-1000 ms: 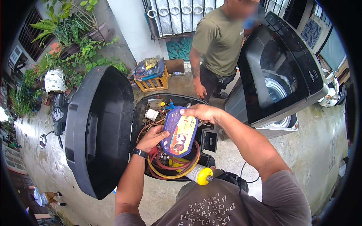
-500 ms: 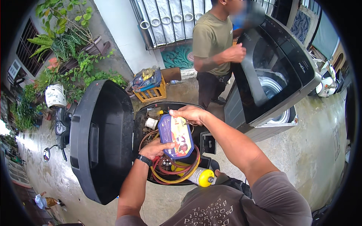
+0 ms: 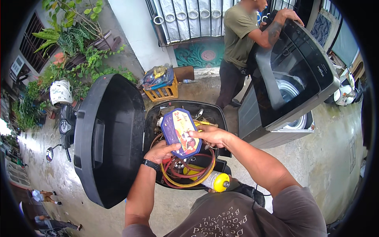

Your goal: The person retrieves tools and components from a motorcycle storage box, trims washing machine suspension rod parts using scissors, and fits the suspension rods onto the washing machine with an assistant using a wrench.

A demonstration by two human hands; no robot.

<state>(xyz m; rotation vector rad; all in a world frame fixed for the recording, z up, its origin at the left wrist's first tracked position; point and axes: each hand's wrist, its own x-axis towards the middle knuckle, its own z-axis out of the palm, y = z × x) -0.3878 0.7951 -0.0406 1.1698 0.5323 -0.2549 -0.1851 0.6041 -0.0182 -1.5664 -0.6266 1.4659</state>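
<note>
Both my hands hold an octagonal plastic tub [image 3: 177,125] with a purple rim and a yellow printed lid, above an open black motorcycle top box [image 3: 226,123]. My left hand [image 3: 162,152] grips its near left edge, thumb on the lid. My right hand [image 3: 212,136] grips the right edge, thumb on top and fingers mostly hidden. Beneath the tub, coiled red and yellow hoses [image 3: 184,185] and metal fittings fill the box. A yellow and white gas canister [image 3: 218,181] lies at its near edge. The box's large lid [image 3: 112,146] hangs open to the left.
A co-worker [image 3: 237,35] leans an arm on a grey top-loading washing machine [image 3: 252,118] at the right. A yellow crate [image 3: 164,91] with bagged items stands beyond the box. Handlebars [image 3: 65,126] with a white helmet [image 3: 60,93], plants and distant people are at the left.
My right hand has slid from the tub's far edge to its right side. The co-worker has moved right and rests an arm on the washing machine. The view has shifted slightly.
</note>
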